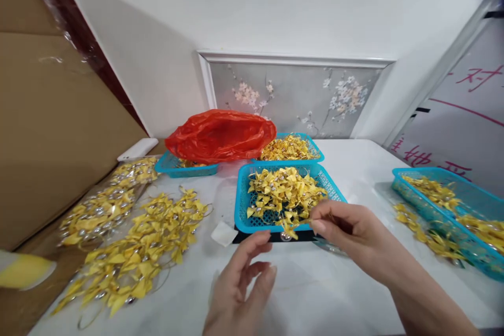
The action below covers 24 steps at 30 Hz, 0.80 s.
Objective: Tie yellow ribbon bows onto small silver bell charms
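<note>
My right hand (350, 228) pinches the thin cord of a yellow ribbon flower with a small silver bell (289, 231). That flower hangs over the front rim of the middle blue basket (240, 205). Inside the basket is a heap of similar yellow ribbon flowers (285, 189). Lower and to the left, my left hand (246, 283) is held with its fingers curved and apart, nothing between them. Its fingertips are close to the hanging flower but do not appear to touch it.
Loose yellow flowers (137, 252) spread across the left of the white table, beside a bagged pile (100, 215). Behind are a red plastic bag (220, 136) and a blue basket (321, 157). Another blue basket (433, 210) stands right. A white paper piece (224, 234) lies near the middle basket.
</note>
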Motion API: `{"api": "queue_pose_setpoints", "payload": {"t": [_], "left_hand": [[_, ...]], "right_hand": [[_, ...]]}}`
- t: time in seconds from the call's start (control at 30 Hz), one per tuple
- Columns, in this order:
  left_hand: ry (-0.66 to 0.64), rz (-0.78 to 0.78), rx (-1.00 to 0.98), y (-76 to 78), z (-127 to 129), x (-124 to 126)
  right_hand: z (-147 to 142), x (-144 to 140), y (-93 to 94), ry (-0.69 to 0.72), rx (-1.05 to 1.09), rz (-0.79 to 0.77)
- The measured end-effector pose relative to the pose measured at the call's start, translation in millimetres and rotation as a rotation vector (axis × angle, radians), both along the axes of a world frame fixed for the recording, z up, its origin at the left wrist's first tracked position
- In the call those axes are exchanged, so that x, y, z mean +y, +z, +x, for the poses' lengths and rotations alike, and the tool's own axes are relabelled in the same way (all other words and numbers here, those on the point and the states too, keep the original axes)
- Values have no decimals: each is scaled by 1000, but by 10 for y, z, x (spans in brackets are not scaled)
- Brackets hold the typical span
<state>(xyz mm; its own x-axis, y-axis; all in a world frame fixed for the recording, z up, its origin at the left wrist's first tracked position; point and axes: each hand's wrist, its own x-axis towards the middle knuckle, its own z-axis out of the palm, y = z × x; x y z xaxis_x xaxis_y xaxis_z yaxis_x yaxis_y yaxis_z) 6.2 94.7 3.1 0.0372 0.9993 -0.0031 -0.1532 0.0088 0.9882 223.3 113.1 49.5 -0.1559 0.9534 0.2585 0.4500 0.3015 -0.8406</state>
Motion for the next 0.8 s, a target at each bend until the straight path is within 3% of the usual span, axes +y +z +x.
{"api": "queue_pose_setpoints", "payload": {"t": [0.17, 0.27, 0.43, 0.57, 0.67, 0.8], "left_hand": [[-225, -370, -447, 165, 93, -24], [-192, -513, -516, 214, 85, -27], [-71, -464, -490, 185, 81, -58], [-13, -420, -429, 195, 87, -95], [2, -414, -374, 227, 92, -111], [4, -414, -324, 209, 85, -108]], "right_hand": [[-191, -136, 29, 140, 163, -12], [-207, -220, 22, 198, 94, 55], [-200, -357, 16, 218, -41, 146], [-167, -411, -53, 137, -55, 183], [-102, -447, -141, 40, -21, 163], [-70, -497, -218, 22, 60, 78]]}}
